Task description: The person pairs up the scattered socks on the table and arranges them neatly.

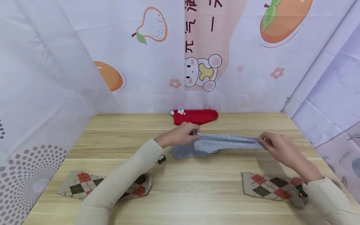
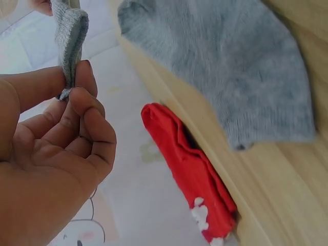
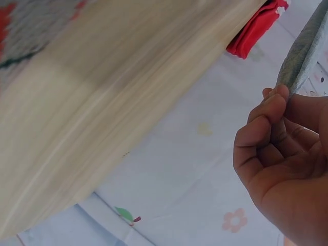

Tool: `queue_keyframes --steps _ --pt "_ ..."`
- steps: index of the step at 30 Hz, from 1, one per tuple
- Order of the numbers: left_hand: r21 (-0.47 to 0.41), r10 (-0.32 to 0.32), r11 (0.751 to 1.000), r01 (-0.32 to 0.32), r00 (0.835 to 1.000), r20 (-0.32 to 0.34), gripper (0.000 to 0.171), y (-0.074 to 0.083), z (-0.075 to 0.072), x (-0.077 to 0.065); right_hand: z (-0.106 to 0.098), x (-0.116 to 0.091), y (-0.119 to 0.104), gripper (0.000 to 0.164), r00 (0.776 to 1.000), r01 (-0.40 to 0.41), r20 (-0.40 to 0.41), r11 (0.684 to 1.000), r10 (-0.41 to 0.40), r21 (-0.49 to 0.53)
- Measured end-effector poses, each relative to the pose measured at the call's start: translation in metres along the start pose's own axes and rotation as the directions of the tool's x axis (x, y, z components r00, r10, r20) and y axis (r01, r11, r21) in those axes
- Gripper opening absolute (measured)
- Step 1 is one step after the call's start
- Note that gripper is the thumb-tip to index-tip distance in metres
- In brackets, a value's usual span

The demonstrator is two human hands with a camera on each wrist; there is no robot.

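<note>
A light grey-blue sock point(image 1: 229, 142) is stretched sideways above the table between both hands. My left hand point(image 1: 184, 133) pinches one end of it between thumb and fingers, as the left wrist view also shows. At the other end, my right hand point(image 1: 277, 147) pinches the fabric with thumb and forefinger. A second grey-blue sock point(image 1: 184, 151) lies on the table under the left hand, partly covered by the held one in the head view; its ribbed cuff shows in the left wrist view.
Toward the table's back edge lies a red sock point(image 1: 195, 117) with a white figure. One argyle sock point(image 1: 78, 184) is at front left, partly hidden by the left sleeve; another argyle sock point(image 1: 270, 187) is at front right by the right sleeve. A printed curtain point(image 1: 152, 68) hangs behind the wooden table point(image 1: 197, 187).
</note>
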State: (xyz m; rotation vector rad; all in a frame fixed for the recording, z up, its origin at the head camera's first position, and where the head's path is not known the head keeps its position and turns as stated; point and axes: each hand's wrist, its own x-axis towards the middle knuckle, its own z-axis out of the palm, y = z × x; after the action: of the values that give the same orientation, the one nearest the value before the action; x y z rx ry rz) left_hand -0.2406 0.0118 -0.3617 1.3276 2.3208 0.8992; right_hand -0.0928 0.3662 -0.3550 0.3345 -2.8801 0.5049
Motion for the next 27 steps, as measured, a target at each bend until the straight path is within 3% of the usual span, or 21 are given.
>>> queue_keyframes --steps 19,27 --pt "0.021 -0.042 0.999 0.042 0.999 -0.018 0.007 -0.020 -0.013 -0.040 0.020 0.026 -0.027 0.005 0.994 0.111 -0.010 0.992 -0.111 0.055" --pt "0.028 -0.045 0.999 0.046 0.998 -0.051 0.004 -0.026 -0.017 -0.056 0.028 0.042 -0.037 0.004 0.992 0.119 0.040 0.991 -0.121 0.061"
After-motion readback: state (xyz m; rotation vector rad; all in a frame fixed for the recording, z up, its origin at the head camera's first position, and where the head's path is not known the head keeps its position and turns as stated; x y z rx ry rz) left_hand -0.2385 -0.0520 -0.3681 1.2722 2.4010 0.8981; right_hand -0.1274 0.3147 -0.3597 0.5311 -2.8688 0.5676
